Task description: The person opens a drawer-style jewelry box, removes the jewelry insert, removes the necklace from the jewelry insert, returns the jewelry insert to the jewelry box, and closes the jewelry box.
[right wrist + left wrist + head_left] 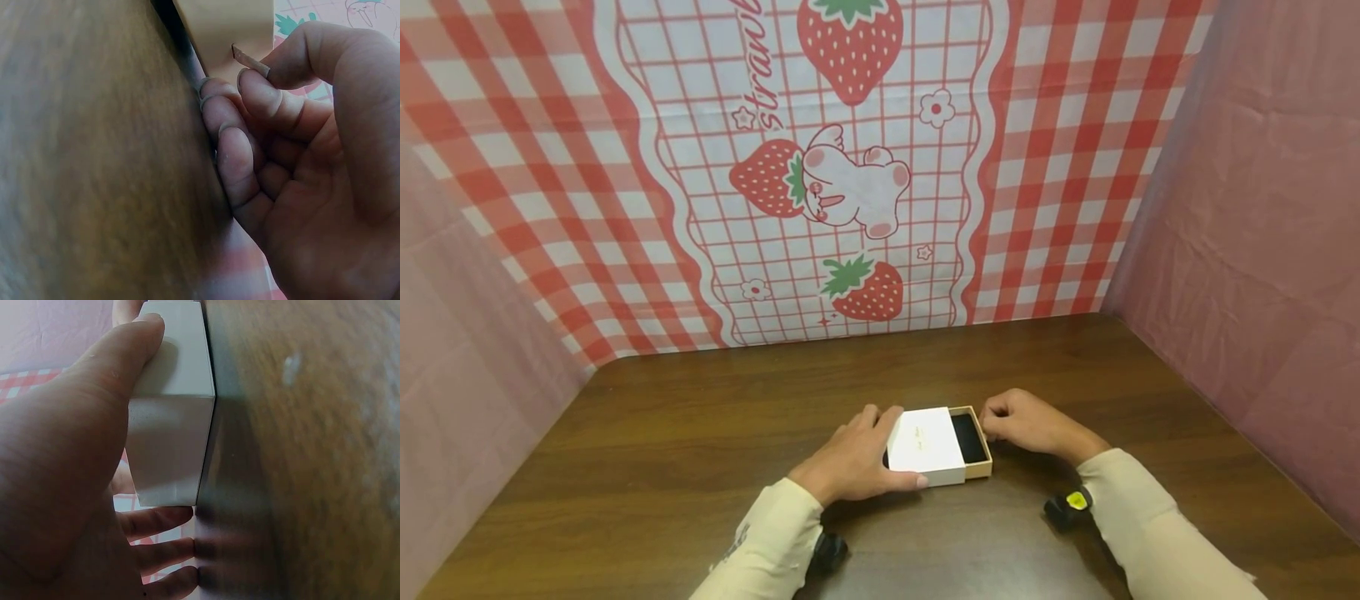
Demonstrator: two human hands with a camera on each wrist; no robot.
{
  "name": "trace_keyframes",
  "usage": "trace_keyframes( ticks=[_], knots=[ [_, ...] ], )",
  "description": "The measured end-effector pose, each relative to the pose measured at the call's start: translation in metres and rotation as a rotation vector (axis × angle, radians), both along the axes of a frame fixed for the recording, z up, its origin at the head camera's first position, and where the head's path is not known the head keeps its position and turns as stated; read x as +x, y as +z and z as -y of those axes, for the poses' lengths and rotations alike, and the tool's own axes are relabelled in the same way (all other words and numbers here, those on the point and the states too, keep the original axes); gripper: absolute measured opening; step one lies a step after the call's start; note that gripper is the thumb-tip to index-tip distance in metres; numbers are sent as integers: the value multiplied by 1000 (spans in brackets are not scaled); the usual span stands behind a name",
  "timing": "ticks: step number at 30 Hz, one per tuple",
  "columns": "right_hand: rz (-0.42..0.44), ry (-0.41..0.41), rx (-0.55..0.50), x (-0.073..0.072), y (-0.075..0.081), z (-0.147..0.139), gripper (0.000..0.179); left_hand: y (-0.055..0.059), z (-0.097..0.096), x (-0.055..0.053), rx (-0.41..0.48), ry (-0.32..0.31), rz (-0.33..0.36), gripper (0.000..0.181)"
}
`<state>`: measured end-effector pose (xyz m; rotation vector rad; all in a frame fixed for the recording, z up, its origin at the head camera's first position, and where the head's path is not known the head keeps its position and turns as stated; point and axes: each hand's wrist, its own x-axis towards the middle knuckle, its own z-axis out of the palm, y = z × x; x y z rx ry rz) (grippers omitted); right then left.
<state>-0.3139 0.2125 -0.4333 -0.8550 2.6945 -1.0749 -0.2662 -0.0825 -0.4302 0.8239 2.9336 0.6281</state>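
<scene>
A small white box sleeve [928, 450] with faint gold lettering lies flat on the table. From its right end a tan drawer [981, 470] sticks partway out, showing a black lining [968, 437]. My left hand [856, 458] grips the sleeve from the left, thumb on the near side, fingers toward the far side. In the left wrist view the thumb presses the white wall [172, 450] side. At the drawer's outer end, my right hand [1026, 423] pinches a short ribbon pull tab [251, 63] between thumb and index finger; its other fingers curl by the tabletop.
The brown wooden table [700, 433] extends around the box. Behind it hangs a red-and-white checked cloth [1060, 167] with strawberry prints. Pink curtains [1247, 208] stand on both sides. Each wrist carries a black camera [1060, 510].
</scene>
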Motion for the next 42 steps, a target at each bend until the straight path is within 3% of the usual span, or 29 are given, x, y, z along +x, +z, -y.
trace_keyframes(
  ticks=[42],
  knots=[
    [3,-11,-4,0,-1,-3,19,2,0,1,-7,2,7,99]
  ],
)
